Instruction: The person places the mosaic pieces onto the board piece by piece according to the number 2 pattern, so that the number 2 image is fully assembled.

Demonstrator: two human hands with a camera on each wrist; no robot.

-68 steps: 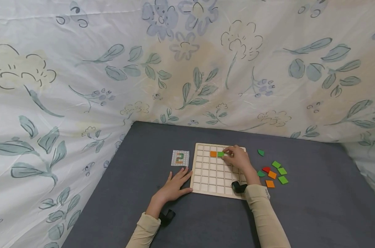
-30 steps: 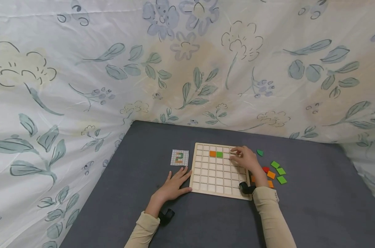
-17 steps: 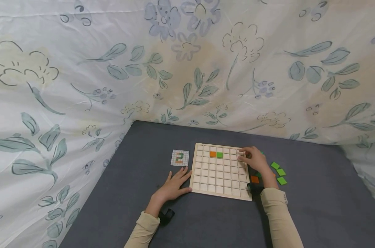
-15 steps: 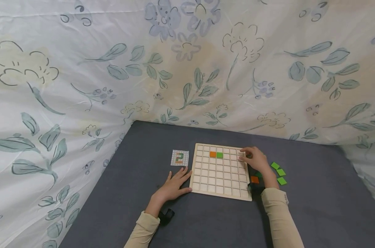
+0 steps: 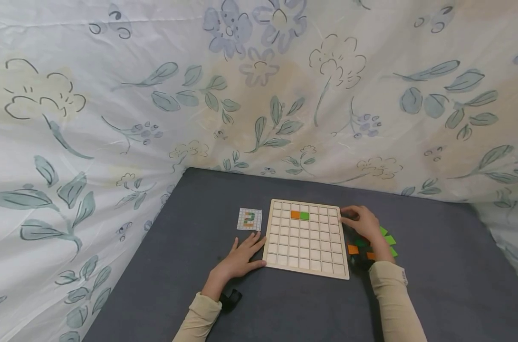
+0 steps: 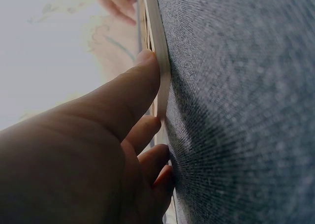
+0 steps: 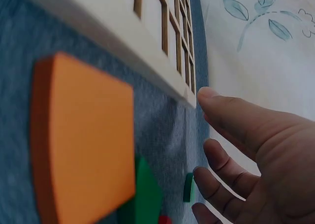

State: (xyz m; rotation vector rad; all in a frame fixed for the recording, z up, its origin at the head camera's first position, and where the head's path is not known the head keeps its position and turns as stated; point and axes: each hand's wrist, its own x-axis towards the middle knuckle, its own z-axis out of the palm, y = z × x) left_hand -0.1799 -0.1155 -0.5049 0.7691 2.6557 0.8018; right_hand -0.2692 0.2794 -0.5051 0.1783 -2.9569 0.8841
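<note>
A wooden grid board (image 5: 306,244) lies on the dark cloth, with an orange square tile (image 5: 295,215) and a green square tile (image 5: 304,216) side by side in its second row. My left hand (image 5: 238,259) rests with fingers spread at the board's left edge; in the left wrist view its thumb (image 6: 140,79) touches the wooden rim. Just past the right edge is my right hand (image 5: 363,223), its fingers loosely bent and holding nothing. Below it, in the right wrist view, lie a loose orange tile (image 7: 91,140) and dark green pieces, one of them small (image 7: 188,187).
Beside the board's upper left lies a small gridded pattern card (image 5: 249,219) printed with a coloured figure. Several bright green square tiles (image 5: 389,240) lie right of the board, partly covered by the right hand and wrist. A flowered curtain (image 5: 276,95) hangs behind the table.
My right hand has left the green tile on the board and moved right, past the board's edge to the loose tiles. The left hand has stayed in place.
</note>
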